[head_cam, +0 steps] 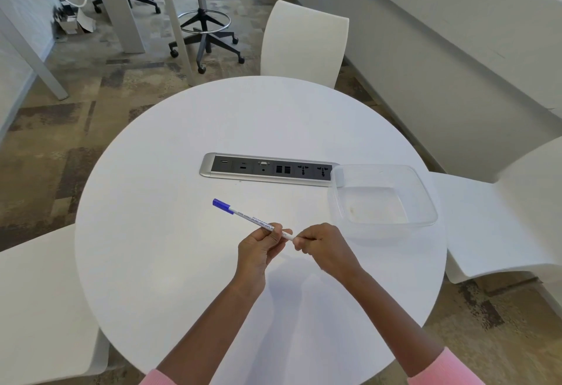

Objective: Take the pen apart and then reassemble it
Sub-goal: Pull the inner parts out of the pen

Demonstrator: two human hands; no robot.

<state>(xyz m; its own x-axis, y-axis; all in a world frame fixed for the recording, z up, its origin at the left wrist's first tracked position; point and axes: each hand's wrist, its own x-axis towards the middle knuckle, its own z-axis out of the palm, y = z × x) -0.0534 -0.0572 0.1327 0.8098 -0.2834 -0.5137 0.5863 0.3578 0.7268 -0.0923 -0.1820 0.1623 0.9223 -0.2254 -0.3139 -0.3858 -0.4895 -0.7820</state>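
Observation:
A white pen (249, 218) with printed blue lettering and a blue cap (221, 204) is held above the round white table (182, 263), pointing up and to the left. My left hand (258, 247) grips the barrel near its rear third. My right hand (319, 247) pinches the pen's rear end, which is hidden between the fingertips. The cap sits on the far tip, free of both hands.
A clear plastic container (383, 196) stands on the table to the right of my hands. A grey power and data socket strip (267, 168) is set into the table's middle. White chairs surround the table, and an office chair (203, 19) stands beyond it.

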